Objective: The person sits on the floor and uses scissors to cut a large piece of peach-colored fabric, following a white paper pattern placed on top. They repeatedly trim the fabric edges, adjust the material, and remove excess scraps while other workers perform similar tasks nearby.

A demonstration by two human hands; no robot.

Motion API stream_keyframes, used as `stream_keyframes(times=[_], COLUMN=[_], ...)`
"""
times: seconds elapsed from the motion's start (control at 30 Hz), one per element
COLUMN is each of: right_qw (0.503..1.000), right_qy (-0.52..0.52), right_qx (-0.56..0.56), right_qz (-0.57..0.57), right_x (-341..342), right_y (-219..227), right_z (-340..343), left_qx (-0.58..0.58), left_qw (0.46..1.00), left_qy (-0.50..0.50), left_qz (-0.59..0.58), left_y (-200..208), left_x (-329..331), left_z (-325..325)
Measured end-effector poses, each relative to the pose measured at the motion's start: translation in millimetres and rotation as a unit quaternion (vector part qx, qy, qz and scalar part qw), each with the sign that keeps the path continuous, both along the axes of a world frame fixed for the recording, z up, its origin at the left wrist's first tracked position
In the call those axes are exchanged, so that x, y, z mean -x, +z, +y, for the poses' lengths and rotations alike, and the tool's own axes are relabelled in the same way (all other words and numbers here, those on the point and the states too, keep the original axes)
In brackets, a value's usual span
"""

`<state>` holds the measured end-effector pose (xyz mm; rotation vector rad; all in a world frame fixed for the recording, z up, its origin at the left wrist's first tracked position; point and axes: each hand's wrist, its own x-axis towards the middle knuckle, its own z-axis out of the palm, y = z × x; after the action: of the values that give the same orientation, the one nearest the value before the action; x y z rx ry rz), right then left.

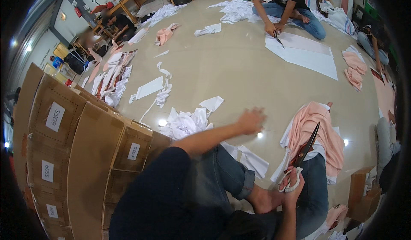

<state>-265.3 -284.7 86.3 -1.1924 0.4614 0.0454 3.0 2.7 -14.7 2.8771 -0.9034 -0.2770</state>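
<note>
My right hand (293,184) is closed around the white-wrapped handles of a large pair of scissors (306,147). Their dark blades point up and away over my right leg. Beneath and beyond the blades lies a heap of peach and white fabric (327,130), draped by my right knee. My left hand (252,121) reaches out over the floor, somewhat blurred, its fingers extended and nothing in them. Left of that hand sits a pile of white cloth scraps (185,123). More white fabric pieces (253,160) rest beside my bent left leg.
Stacked cardboard boxes (92,143) rise close on my left. Across the tiled floor (214,64) a seated person cuts a white sheet (304,58) with scissors. Cut fabric strips (113,77) lie far left, peach cloth (354,68) far right. An open carton (363,193) stands near right.
</note>
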Motion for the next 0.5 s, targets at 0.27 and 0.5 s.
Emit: stream_keyframes(times=[0.27,0.5], right_qw=[0.996,0.996], right_qy=[-0.048,-0.035], right_qx=[-0.075,-0.086], right_qz=[-0.009,-0.017], right_x=[2.8,4.9], right_y=[10.9,24.0], right_z=[-18.5,-22.8], left_qx=[0.134,-0.062], left_qw=[0.985,0.995], left_qy=[-0.105,-0.052], left_qz=[-0.039,0.061], left_y=[-36.8,-38.6], left_x=[75.7,-17.6], left_z=[-204.4,-36.4])
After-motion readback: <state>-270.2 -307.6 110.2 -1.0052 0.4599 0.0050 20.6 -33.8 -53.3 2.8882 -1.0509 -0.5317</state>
